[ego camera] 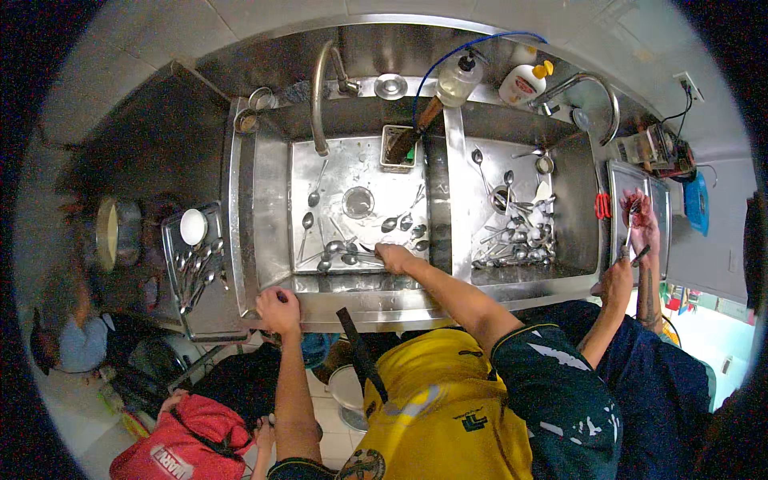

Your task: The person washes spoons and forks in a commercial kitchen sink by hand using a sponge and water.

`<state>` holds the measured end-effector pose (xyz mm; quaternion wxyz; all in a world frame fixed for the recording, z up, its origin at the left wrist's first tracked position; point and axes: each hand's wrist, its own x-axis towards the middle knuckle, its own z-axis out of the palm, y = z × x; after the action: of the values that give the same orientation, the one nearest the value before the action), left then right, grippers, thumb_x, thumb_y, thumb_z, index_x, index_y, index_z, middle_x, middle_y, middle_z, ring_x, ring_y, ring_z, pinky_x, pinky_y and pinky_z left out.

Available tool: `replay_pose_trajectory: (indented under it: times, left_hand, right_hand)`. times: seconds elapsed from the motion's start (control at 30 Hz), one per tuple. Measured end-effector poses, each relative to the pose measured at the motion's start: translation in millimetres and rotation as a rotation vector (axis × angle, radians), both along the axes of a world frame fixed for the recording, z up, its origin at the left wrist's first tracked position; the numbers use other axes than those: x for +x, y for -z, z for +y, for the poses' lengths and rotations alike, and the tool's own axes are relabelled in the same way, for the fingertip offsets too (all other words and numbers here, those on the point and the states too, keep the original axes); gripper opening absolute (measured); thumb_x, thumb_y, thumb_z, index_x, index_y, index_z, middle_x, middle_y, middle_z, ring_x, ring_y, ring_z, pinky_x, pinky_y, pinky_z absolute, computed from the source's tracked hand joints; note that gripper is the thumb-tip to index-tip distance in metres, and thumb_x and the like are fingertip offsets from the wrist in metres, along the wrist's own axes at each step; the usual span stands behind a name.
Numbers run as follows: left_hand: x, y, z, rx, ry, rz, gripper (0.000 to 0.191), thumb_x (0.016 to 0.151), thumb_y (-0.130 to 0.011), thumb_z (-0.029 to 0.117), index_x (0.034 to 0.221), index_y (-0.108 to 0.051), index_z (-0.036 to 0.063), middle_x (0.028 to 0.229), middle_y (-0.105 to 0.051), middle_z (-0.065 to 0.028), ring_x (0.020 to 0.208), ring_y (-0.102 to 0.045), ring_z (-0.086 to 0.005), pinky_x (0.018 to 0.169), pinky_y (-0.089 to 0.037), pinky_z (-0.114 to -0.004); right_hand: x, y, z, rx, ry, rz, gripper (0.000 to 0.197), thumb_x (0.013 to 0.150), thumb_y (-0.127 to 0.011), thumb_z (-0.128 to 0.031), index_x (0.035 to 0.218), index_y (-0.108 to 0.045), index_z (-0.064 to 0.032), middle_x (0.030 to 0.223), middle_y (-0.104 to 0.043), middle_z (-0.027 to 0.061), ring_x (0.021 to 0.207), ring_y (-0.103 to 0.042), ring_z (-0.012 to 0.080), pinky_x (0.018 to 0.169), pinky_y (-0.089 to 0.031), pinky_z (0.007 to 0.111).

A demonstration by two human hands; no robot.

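My right hand [396, 258] reaches into the left basin [360, 252] of a steel double sink, its fingers closed around the end of a piece of cutlery [365, 248]. Beside it lie several metal spoons [334, 246], some overlapping. More spoons [390, 224] are spread to the right of the round drain [358, 202]. On the sink's front rim, near its left corner, rests my left hand [279, 309], curled like a loose fist with nothing visible in it.
The right basin holds a cutlery heap [522, 234]. A plastic basket [398, 147] stands at the left basin's back, under a faucet [321, 102]. At left, a metal tray [198, 321] carries spoons and a white bowl [194, 227]. A co-worker's hands [642, 219] hold cutlery at right.
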<state>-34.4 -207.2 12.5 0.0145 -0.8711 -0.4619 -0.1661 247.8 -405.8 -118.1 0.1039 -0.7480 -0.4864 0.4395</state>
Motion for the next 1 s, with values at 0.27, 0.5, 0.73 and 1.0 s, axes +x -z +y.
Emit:
replay_pose_trajectory:
  times: [0.27, 0.5, 0.73, 1.0]
  left_hand:
    - [59.9, 3.7, -32.4, -0.39, 0.468, -0.106, 0.035, 0.089, -0.07, 0.02, 0.119, -0.066, 0.0009, 0.115, -0.067, -0.0179, 0.109, -0.061, -0.0383, 0.095, -0.049, -0.048]
    - [132.8, 31.2, -73.6, -0.968, 0.221, -0.22, 0.035, 0.084, -0.078, 0.014, 0.115, -0.07, 0.0003, 0.114, -0.071, -0.0145, 0.097, -0.07, -0.0293, 0.083, -0.056, -0.04]
    - [128.8, 36.6, -63.1, -0.514, 0.276, 0.0, 0.028, 0.087, -0.075, 0.017, 0.109, -0.073, 0.0002, 0.107, -0.07, -0.0146, 0.098, -0.068, -0.0294, 0.087, -0.055, -0.044]
    - [121.1, 74.0, -41.9, -0.679, 0.246, 0.108, 0.067, 0.093, -0.07, 0.019, 0.151, -0.043, 0.0017, 0.122, -0.065, -0.0221, 0.112, -0.064, -0.036, 0.094, -0.053, -0.043]
  right_hand:
    - [-19.5, -52.3, 12.5, 0.412, 0.329, 0.264, 0.02, 0.102, -0.054, -0.011, 0.117, -0.048, 0.0006, 0.104, -0.068, 0.0257, 0.099, -0.067, 0.0425, 0.082, -0.052, 0.049]
    - [-23.4, -73.7, 17.0, 0.464, 0.471, 0.318, 0.029, 0.109, -0.049, -0.022, 0.127, -0.047, 0.0013, 0.117, -0.07, 0.023, 0.11, -0.068, 0.0384, 0.09, -0.052, 0.044]
    - [-10.6, -67.9, 5.9, 0.505, 0.616, 0.407, 0.021, 0.109, -0.047, -0.019, 0.12, -0.043, -0.0006, 0.116, -0.071, 0.0174, 0.096, -0.072, 0.0299, 0.083, -0.055, 0.04]
    - [-4.9, -39.5, -10.3, 0.355, 0.529, 0.244, 0.013, 0.105, -0.049, -0.012, 0.112, -0.046, -0.0012, 0.096, -0.068, 0.02, 0.09, -0.068, 0.0368, 0.08, -0.053, 0.045]
